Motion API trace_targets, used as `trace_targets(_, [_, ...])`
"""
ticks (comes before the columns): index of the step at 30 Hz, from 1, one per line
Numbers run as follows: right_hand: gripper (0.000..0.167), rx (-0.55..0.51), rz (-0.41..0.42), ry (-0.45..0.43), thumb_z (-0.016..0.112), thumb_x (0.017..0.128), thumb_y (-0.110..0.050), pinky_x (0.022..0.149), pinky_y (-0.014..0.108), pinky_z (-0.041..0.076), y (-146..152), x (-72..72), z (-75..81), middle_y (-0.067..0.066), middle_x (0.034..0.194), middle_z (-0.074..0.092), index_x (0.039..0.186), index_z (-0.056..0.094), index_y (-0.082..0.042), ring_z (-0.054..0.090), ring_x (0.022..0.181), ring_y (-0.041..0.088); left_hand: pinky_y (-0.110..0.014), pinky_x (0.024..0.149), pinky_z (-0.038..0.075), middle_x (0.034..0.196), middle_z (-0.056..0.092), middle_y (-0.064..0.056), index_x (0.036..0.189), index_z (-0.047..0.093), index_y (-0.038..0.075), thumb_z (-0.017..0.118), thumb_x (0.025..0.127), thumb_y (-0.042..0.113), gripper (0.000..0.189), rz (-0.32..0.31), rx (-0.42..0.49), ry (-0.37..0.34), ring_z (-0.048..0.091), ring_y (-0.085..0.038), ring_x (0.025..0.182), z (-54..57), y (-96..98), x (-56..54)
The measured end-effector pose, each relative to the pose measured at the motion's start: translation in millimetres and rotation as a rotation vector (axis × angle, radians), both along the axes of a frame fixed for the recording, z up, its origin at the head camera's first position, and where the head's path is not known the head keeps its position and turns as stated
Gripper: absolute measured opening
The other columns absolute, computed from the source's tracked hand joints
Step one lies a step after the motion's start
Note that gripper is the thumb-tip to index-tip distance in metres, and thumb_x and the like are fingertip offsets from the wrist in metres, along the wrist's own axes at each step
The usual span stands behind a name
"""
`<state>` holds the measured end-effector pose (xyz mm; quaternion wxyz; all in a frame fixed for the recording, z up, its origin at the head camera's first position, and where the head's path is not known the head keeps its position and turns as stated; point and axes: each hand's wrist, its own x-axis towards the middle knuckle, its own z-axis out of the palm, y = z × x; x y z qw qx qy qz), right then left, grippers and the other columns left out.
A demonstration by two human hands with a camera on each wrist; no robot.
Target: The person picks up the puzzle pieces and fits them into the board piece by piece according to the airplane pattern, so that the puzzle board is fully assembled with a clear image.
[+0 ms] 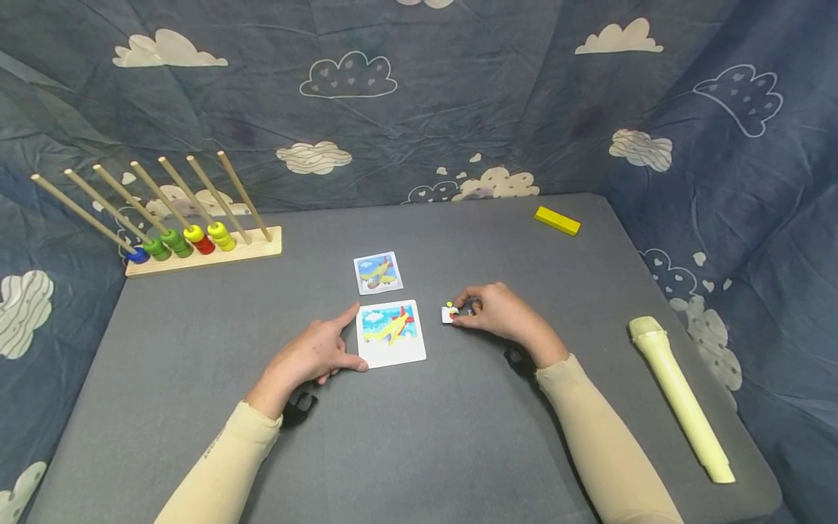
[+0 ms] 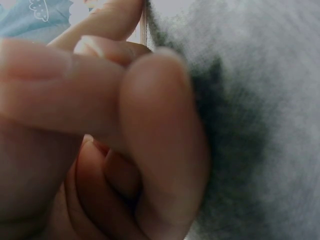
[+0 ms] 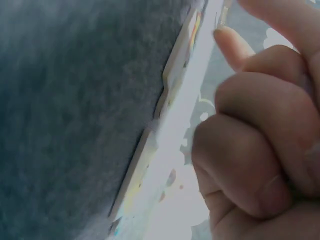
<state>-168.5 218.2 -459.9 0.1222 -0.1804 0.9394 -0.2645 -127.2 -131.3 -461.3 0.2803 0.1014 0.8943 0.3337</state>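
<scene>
A square white card [image 1: 393, 354] with a yellow airplane picture lies flat at the table's middle in the head view. The left hand [image 1: 321, 349] touches its left edge, index finger at the upper corner and thumb at the lower; the other fingers are curled under. To the right of the card, the right hand [image 1: 497, 313] pinches a small white piece [image 1: 447, 316] with yellow and red marks between thumb and index finger, close to the table. Behind the white card lies a smaller airplane picture card [image 1: 378, 274]. Blurred curled fingers [image 2: 165, 130] fill much of the left wrist view.
At the back left stands a wooden peg rack [image 1: 262, 247] with coloured rings. A yellow block [image 1: 557, 221] lies at the back right. Along the right side is a pale yellow microphone-shaped object [image 1: 684, 400]. Cloud-patterned cloth [image 1: 432, 109] hangs behind the grey table [image 1: 419, 451].
</scene>
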Motion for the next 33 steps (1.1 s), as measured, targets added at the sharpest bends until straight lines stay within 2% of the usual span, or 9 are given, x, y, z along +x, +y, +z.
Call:
trace_targets(9, [0.029, -0.028, 0.058, 0.005, 0.087, 0.089, -0.028, 0.055, 0.022, 0.027, -28.7, 16.7, 13.6, -0.009, 0.06, 0.046, 0.109, 0.078, -0.009, 0.036, 0.056, 0.004, -0.025, 0.045, 0.035, 0.053, 0.055, 0.003, 0.172, 0.017, 0.022, 0.093, 0.083, 0.033, 0.118, 0.007, -0.004, -0.02, 0.046, -0.011, 0.036, -2.6, 0.5, 5.1])
trace_targets(16, [0.025, -0.056, 0.172, 0.095, 0.087, 0.089, -0.028, 0.052, 0.019, 0.025, -64.6, 24.2, 17.4, -0.012, 0.054, 0.043, 0.102, 0.077, -0.01, 0.034, 0.05, -0.001, -0.026, 0.045, 0.035, 0.053, 0.055, 0.004, 0.172, 0.016, 0.02, 0.092, 0.083, 0.034, 0.118, 0.0, -0.002, -0.011, 0.046, -0.011, 0.036, -2.9, -0.4, 3.9])
trace_targets(19, [0.022, -0.041, 0.238, 0.163, 0.087, 0.088, -0.028, 0.052, 0.018, 0.029, -80.5, 26.1, 15.9, -0.011, 0.055, 0.048, 0.098, 0.077, -0.011, 0.037, 0.051, -0.002, -0.026, 0.045, 0.037, 0.052, 0.056, 0.004, 0.172, 0.016, 0.019, 0.092, 0.084, 0.035, 0.117, -0.015, 0.0, 0.0, 0.047, -0.01, 0.035, -2.2, -0.7, 2.9])
trace_targets(22, [0.022, -0.013, 0.274, 0.191, 0.087, 0.088, -0.029, 0.053, 0.018, 0.032, -95.3, 28.1, 14.9, -0.01, 0.057, 0.052, 0.097, 0.077, -0.012, 0.04, 0.052, -0.002, -0.026, 0.045, 0.037, 0.052, 0.056, 0.004, 0.172, 0.016, 0.018, 0.091, 0.084, 0.035, 0.117, -0.024, 0.004, 0.004, 0.048, -0.009, 0.035, -1.0, -1.1, 2.0])
trace_targets(33, [0.022, 0.115, 0.298, 0.173, 0.085, 0.09, -0.031, 0.059, 0.028, 0.042, -123.0, 35.8, 7.0, -0.008, 0.067, 0.059, 0.102, 0.079, -0.013, 0.046, 0.06, 0.011, -0.025, 0.044, 0.037, 0.053, 0.058, 0.003, 0.172, 0.016, 0.017, 0.092, 0.084, 0.035, 0.118, -0.026, 0.003, 0.006, 0.049, -0.009, 0.036, 2.2, -0.7, -0.3])
